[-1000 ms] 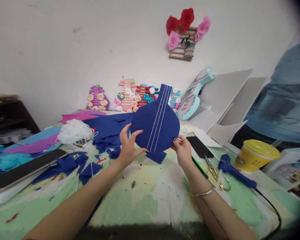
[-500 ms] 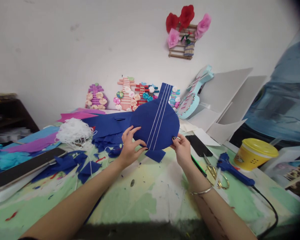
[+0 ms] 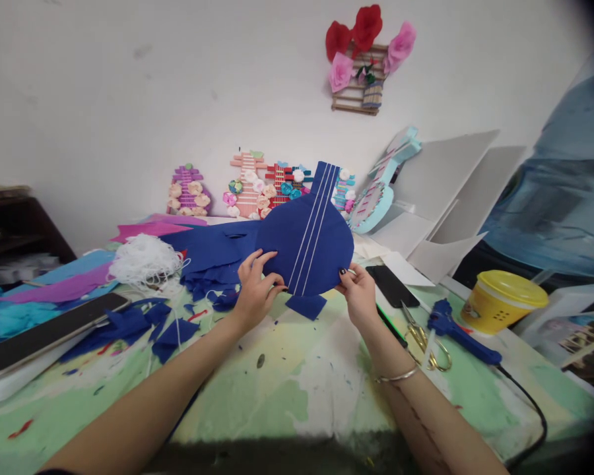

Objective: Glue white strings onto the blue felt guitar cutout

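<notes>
A blue guitar-shaped cutout (image 3: 277,231) with several white strings along its length is held up above the table, its neck tilted up and to the right. My left hand (image 3: 257,287) grips its lower left edge, thumb near the bottom of the strings. At the lower right edge, my right hand (image 3: 359,290) pinches it between thumb and fingers. Below the cutout lies a small blue scrap (image 3: 307,307). To the right of my right hand are gold-handled scissors (image 3: 433,349), a blue glue gun (image 3: 462,336) and a black phone (image 3: 392,286).
A heap of white yarn (image 3: 146,260) and blue scraps (image 3: 175,336) lie left, beside another phone (image 3: 54,333). A yellow tub (image 3: 502,303) stands right. At the wall are decorated stick crafts (image 3: 247,188), a light-blue guitar craft (image 3: 381,188) and white boards (image 3: 440,165).
The view has shifted very slightly. Both hands keep hold of the blue cutout in almost the same pose.
</notes>
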Available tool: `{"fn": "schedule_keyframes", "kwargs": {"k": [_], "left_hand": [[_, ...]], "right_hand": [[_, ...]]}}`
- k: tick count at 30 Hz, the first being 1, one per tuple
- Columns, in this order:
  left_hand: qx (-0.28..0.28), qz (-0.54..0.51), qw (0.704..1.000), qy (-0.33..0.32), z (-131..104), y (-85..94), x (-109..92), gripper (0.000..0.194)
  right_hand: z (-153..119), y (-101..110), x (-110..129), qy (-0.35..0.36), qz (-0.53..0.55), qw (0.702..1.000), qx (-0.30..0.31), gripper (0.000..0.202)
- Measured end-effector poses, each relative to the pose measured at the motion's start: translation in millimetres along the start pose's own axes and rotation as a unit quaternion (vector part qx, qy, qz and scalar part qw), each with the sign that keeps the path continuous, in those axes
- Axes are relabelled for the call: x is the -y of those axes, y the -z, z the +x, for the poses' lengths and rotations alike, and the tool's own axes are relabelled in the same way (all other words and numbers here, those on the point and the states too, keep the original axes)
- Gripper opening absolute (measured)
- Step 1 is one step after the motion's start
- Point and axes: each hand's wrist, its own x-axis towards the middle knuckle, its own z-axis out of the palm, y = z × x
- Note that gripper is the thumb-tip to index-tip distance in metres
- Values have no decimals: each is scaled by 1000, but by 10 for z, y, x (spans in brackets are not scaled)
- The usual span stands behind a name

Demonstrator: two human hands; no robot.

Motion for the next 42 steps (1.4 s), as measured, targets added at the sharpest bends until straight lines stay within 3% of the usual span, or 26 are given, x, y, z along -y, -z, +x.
{"fn": "schedule_keyframes", "kwargs": {"k": [3, 6, 10, 13, 19, 26, 28, 31, 34, 37, 40, 42], "left_hand": [[-14, 7, 1000, -5, 3, -1, -9, 14], [-62, -2, 998, 17, 31, 33, 21, 16], [-144, -26, 983, 108, 84, 119, 149, 17], [-170, -52, 968, 177, 110, 171, 244, 14], [-142, -49, 970, 191, 112, 176, 219, 14], [-87, 33, 979, 182, 80, 49, 246, 52], [-99, 25, 972, 213, 75, 25, 283, 61], [-87, -73, 947, 299, 73, 14, 332, 75], [-52, -169, 920, 351, 64, 14, 375, 70], [-76, -171, 925, 331, 49, 6, 404, 55], [-116, -120, 951, 260, 39, -6, 396, 42], [-115, -99, 962, 227, 38, -16, 366, 50]], "right_hand": [[9, 6, -8, 1, -3, 1000, -1, 41], [25, 22, -11, 4, -9, 1000, -5, 40], [49, 49, -12, 9, -14, 1000, -6, 39], [54, 52, -17, 9, -15, 1000, -4, 40], [7, 9, -21, 5, -23, 999, 23, 40], [-43, -24, 15, 2, -29, 998, 47, 38], [-47, -27, 15, 1, -32, 998, 50, 38], [-45, -26, 5, 1, -36, 998, 51, 39], [-33, -15, -10, 3, -40, 998, 48, 39], [-13, 0, -22, 6, -42, 998, 40, 39], [0, 7, -23, 10, -41, 999, 34, 39], [-7, 2, -14, 11, -41, 998, 38, 38]]}}
